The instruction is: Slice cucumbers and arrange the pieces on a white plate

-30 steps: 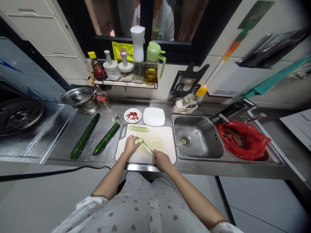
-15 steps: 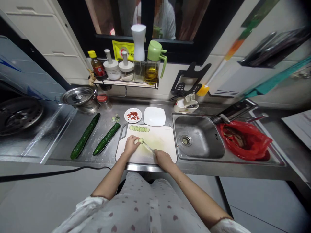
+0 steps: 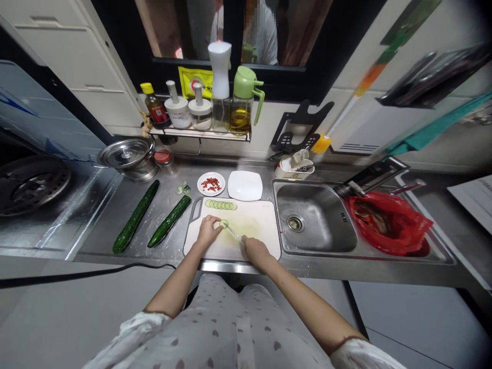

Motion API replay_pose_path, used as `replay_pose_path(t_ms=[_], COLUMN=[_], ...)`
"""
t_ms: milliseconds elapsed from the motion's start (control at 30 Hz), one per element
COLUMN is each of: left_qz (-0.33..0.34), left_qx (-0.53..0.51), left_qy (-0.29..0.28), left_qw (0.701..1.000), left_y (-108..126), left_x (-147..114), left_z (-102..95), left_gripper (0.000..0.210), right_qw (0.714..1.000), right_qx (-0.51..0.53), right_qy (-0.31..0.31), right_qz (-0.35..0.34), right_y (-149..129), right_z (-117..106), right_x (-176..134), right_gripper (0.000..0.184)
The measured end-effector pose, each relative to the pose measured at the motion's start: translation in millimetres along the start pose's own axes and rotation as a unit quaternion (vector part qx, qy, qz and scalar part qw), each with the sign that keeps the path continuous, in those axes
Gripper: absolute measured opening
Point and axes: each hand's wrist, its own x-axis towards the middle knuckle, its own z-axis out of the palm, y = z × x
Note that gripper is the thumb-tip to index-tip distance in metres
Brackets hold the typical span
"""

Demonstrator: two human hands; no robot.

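On the white cutting board point(image 3: 265, 225), my left hand point(image 3: 208, 230) pinches a small cucumber slice point(image 3: 223, 224) at its edge. My right hand point(image 3: 257, 252) is wrapped round the handle of a knife point(image 3: 234, 233), whose blade tip touches or lies right at that slice. A row of overlapping cucumber slices point(image 3: 221, 205) lies along the board's far edge. To the left of the board rest a cut cucumber point(image 3: 169, 221) and a longer whole cucumber point(image 3: 136, 217). Behind them are a few cucumber end pieces point(image 3: 183, 188).
Behind the board stand a small plate of chopped red pieces point(image 3: 211, 184) and a white square plate point(image 3: 245, 185). The sink point(image 3: 315, 218) is on the right, with a red plastic bag point(image 3: 390, 223) beside it. A lidded steel pot point(image 3: 128, 159) and a seasoning shelf point(image 3: 200, 134) are at the back.
My right hand and the knife have shifted very slightly left. My left hand keeps its pinch on the slice, and the whole view has moved a little.
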Motion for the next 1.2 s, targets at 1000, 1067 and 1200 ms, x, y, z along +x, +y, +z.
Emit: replay_pose_path(t_ms=[1000,1067,1200], left_qz=[-0.019,-0.018,-0.018], left_qx=[0.004,0.001,-0.001], left_qy=[-0.004,-0.005,-0.005], left_qw=[1.000,1.000,1.000], left_y=[3,3,4], left_x=[3,3,3], left_z=[-1.0,-1.2,-1.4], left_gripper=[0.018,0.017,0.017], right_qw=[0.999,0.997,0.995], right_qx=[-0.044,-0.059,-0.082], right_qy=[0.018,0.017,0.016], right_qz=[-0.024,-0.035,-0.046], right_y=[-5,-5,-5], right_z=[-9,-17,-32], right_x=[15,15,16], right_gripper=[0.032,0.032,0.032])
